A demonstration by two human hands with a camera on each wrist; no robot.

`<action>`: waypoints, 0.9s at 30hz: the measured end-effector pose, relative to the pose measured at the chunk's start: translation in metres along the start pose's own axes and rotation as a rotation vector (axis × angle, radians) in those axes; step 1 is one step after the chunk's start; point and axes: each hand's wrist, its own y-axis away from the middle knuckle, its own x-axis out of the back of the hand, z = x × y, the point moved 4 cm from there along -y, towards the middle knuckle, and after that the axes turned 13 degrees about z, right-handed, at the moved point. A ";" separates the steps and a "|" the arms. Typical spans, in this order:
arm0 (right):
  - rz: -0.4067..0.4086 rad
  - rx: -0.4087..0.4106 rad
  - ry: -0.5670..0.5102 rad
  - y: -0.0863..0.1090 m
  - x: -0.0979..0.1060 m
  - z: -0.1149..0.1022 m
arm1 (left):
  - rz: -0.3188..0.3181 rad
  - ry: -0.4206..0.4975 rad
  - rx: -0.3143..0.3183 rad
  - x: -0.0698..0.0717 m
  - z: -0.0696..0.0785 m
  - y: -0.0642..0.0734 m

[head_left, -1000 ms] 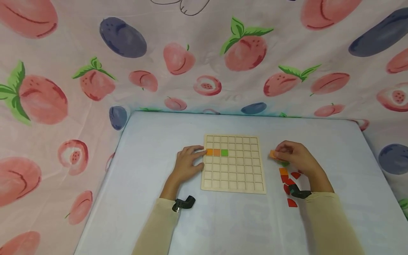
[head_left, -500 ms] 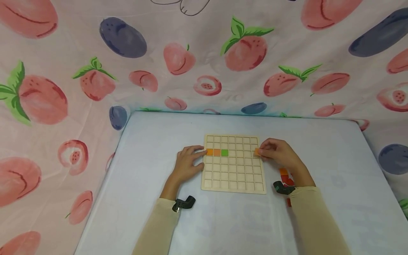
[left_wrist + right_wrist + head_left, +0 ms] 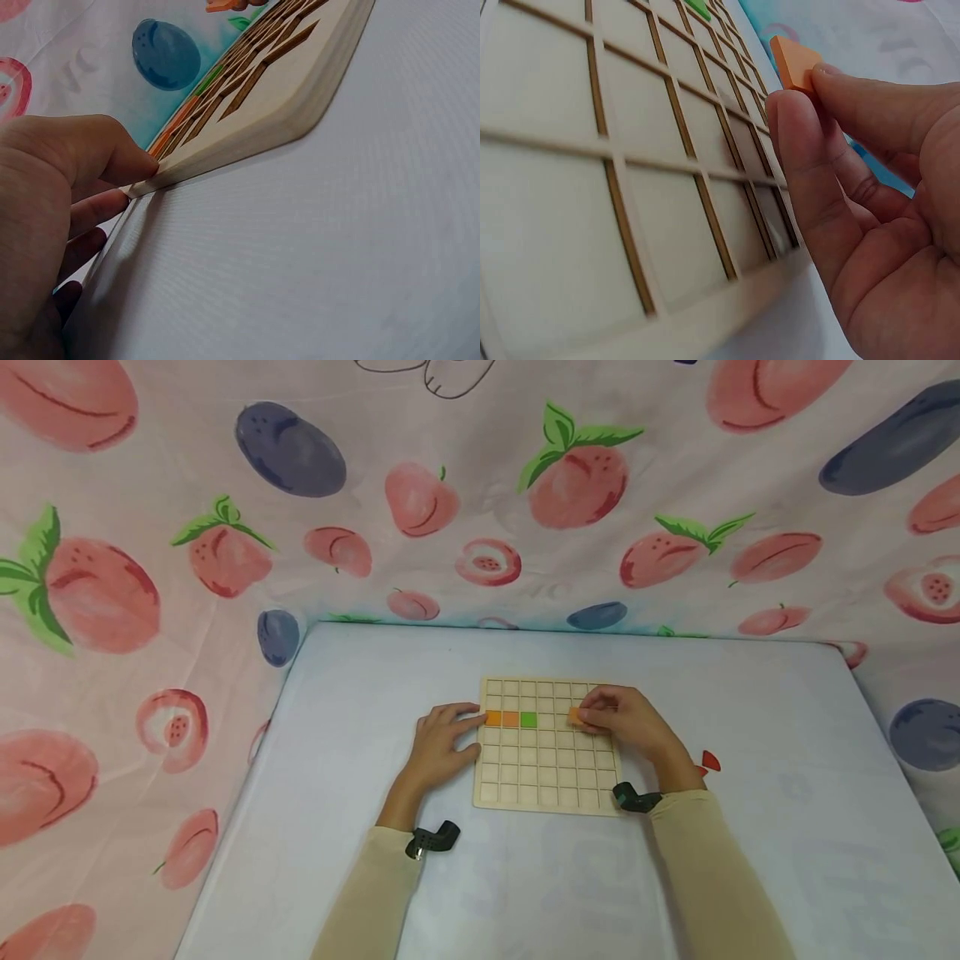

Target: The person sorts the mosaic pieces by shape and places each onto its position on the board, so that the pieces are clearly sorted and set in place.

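Observation:
A pale wooden grid board [image 3: 549, 774] lies on the table. Toward its left side, two orange tiles [image 3: 511, 719] and a green tile [image 3: 528, 720] fill cells of one row. My left hand [image 3: 438, 747] touches the board's left edge with its fingers spread; the left wrist view shows the thumb and fingertips against the rim. Between thumb and fingertips, my right hand [image 3: 626, 718] pinches an orange square tile [image 3: 795, 61]. That tile is over the right part of the board, tilted and apart from the cells in the right wrist view.
Red quarter-round pieces [image 3: 710, 762] lie right of the board, partly behind the right forearm. The white table [image 3: 360, 693] meets a fruit-printed cloth [image 3: 487, 477] at its back and left side. Each wrist wears a dark camera mount [image 3: 432, 837].
My right hand has carried the orange tile leftward from beside the loose pieces to over the board. The right forearm now covers most of those pieces. My left hand stays in place.

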 end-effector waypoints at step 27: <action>0.037 -0.013 -0.016 -0.017 -0.042 0.004 | -0.003 0.007 0.001 0.001 0.001 0.000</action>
